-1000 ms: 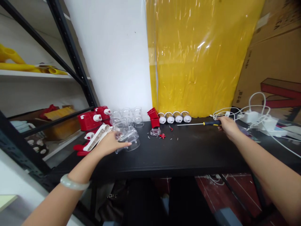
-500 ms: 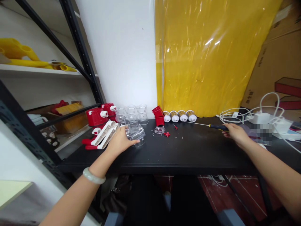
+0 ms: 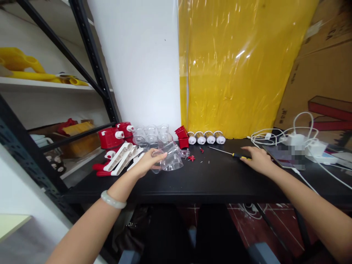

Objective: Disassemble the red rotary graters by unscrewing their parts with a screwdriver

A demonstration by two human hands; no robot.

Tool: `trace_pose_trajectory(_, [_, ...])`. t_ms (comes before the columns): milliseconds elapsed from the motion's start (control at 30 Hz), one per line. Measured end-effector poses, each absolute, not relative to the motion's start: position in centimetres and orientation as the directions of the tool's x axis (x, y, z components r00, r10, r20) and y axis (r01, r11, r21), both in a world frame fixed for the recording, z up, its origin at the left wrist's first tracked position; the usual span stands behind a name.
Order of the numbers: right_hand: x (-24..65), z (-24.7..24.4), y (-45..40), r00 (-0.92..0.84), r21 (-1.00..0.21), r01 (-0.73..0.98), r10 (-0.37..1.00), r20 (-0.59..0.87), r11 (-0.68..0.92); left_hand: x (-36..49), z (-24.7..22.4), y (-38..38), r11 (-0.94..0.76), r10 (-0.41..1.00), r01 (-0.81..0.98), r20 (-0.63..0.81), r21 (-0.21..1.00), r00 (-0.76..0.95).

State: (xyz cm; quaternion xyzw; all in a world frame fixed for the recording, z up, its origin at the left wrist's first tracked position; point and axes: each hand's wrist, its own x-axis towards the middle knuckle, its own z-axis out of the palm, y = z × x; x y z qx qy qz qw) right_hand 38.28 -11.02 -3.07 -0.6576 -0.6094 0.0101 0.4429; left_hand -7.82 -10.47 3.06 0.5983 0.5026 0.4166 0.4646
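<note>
My left hand (image 3: 150, 161) grips a clear plastic container (image 3: 172, 157), tilted and lifted off the black table. My right hand (image 3: 257, 159) has its fingers spread over the handle end of a long screwdriver (image 3: 233, 155), which lies on the table. Left of my left hand lie white levers with red ends (image 3: 118, 159), and behind them stand red housings (image 3: 111, 137). A cluster of clear cups (image 3: 150, 132) stands against the wall. Near the middle are red pieces (image 3: 182, 137), a small red cross-shaped part (image 3: 191, 158) and tiny screws (image 3: 202, 161).
Several printed cylinders with white ends (image 3: 209, 138) line the back. At right lie a phone-like device (image 3: 283, 156), white cables and chargers (image 3: 295, 141). A metal shelf (image 3: 90, 58) borders the left, a yellow plastic sheet (image 3: 236, 73) hangs behind, and a cardboard box (image 3: 316, 69) stands right.
My right hand has set the screwdriver down and opened its fingers. My left hand has raised the clear container and moved it slightly right, turning it. The view has shifted a little.
</note>
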Motion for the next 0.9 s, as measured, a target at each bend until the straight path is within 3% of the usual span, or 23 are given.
trace_pose_trajectory(67, [33.8, -1.3, -12.8, 0.008, -0.503, 0.785, 0.807, 0.591, 0.361, -6.3, 3.3, -10.5, 0.06, 0.944, 0.052, -0.073, 0.997, 0.321])
trace_pose_trajectory(167, [26.1, 0.4, -15.2, -0.197, -0.642, 0.507, 0.802, 0.564, 0.576, -2.7, 3.2, -10.6, 0.137, 0.891, -0.065, -0.094, 0.988, 0.445])
trace_pose_trajectory(267, [20.2, 0.8, -15.7, -0.13, -0.778, 0.237, 0.813, 0.568, 0.581, 1.4, 2.5, -11.2, 0.01, 0.908, -0.178, 0.066, 0.984, 0.413])
trace_pose_trajectory(367, [18.6, 1.2, -14.5, 0.112, -0.783, 0.216, 0.782, 0.613, 0.583, 3.7, 1.6, -11.2, -0.131, 0.937, -0.216, 0.192, 0.967, 0.293])
trace_pose_trajectory(467, [20.9, 2.8, -12.6, 0.197, -0.772, 0.306, 0.756, 0.624, 0.557, 2.2, 1.4, -9.7, -0.231, 0.92, -0.003, 0.219, 0.973, 0.324])
trace_pose_trajectory(633, [29.6, 7.1, -8.9, 0.308, -0.663, 0.573, 0.623, 0.719, 0.482, -4.2, 1.4, -5.7, -0.381, 0.923, 0.386, 0.372, 0.84, 0.101])
trace_pose_trajectory(767, [36.8, 8.1, -5.0, 0.453, -0.633, 0.734, 0.517, 0.726, 0.247, -6.0, 0.7, -4.3, -0.4, 0.909, 0.644, 0.372, 0.652, 0.187])
trace_pose_trajectory(900, [40.7, 6.0, -1.9, 0.488, -0.596, 0.797, 0.481, 0.729, 0.095, -4.3, 0.2, -3.7, -0.475, 0.867, 0.753, 0.391, 0.456, 0.309])
